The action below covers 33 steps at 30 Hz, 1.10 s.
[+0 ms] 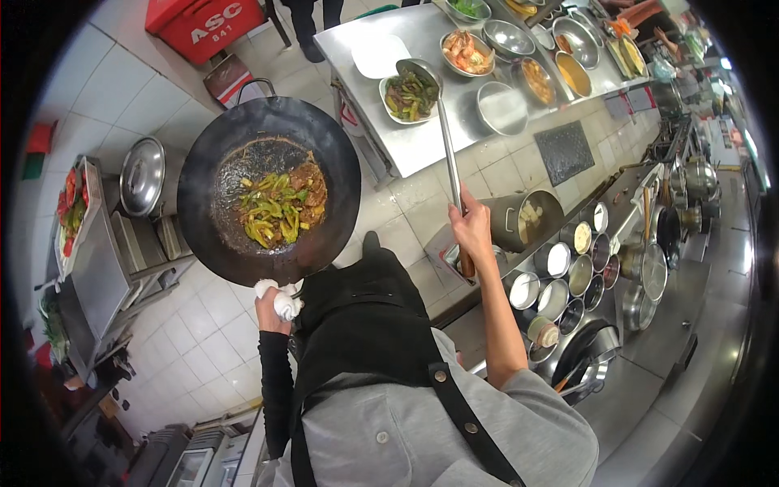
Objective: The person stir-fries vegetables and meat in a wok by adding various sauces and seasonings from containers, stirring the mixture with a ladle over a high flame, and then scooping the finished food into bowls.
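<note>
My left hand (272, 315) grips the near handle of a black wok (201, 176) through a white cloth (283, 302). In the wok lie sliced green peppers (274, 204) with pieces of brown meat (310, 182), coated in sauce. My right hand (472, 222) is closed around the long handle of a steel ladle (449, 143) with a wooden end. The ladle's bowl is over a white dish (420, 120) on a steel table (377, 103). That dish holds more green peppers and meat, partly hidden by the ladle.
A white plate (382, 56) and a bowl of prawns (467, 53) stand on the table. At right, a large pot (543, 213) and several seasoning containers (557, 260) line the stove counter. On the left are a lidded pot (143, 176) and a steel counter (91, 286). A person's legs (307, 27) show at the top.
</note>
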Each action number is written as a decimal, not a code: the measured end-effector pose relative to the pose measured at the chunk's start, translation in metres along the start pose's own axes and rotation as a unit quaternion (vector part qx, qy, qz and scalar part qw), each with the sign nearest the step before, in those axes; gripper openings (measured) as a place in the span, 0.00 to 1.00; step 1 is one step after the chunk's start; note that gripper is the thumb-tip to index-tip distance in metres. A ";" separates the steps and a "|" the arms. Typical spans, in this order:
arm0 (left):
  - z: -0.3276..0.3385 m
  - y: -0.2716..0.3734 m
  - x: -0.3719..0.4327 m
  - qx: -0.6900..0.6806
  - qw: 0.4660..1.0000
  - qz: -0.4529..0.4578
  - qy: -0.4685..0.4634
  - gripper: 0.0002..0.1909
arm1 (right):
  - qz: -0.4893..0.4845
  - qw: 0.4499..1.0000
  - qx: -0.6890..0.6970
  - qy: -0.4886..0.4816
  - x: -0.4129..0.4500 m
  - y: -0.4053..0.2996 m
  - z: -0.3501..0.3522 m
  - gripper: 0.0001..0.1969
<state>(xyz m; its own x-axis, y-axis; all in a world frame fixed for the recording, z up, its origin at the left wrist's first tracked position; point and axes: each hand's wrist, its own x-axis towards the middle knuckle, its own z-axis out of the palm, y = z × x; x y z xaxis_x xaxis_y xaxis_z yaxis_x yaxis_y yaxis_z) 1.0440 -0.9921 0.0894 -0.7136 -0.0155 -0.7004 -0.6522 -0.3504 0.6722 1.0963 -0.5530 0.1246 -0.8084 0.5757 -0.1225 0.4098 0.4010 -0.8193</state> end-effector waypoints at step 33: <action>0.015 -0.011 0.062 -0.037 0.991 0.109 0.065 0.01 | -0.119 0.975 -0.061 -0.179 -0.048 -0.114 0.090 0.24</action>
<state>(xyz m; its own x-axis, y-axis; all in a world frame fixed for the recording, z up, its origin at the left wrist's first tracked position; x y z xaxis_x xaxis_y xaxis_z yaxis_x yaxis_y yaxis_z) 1.0032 -0.9748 0.0427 -0.7934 -0.2175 -0.5686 -0.4624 -0.3923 0.7952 1.0503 -0.6911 0.1737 -0.9735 0.1785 -0.1431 0.2220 0.5868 -0.7787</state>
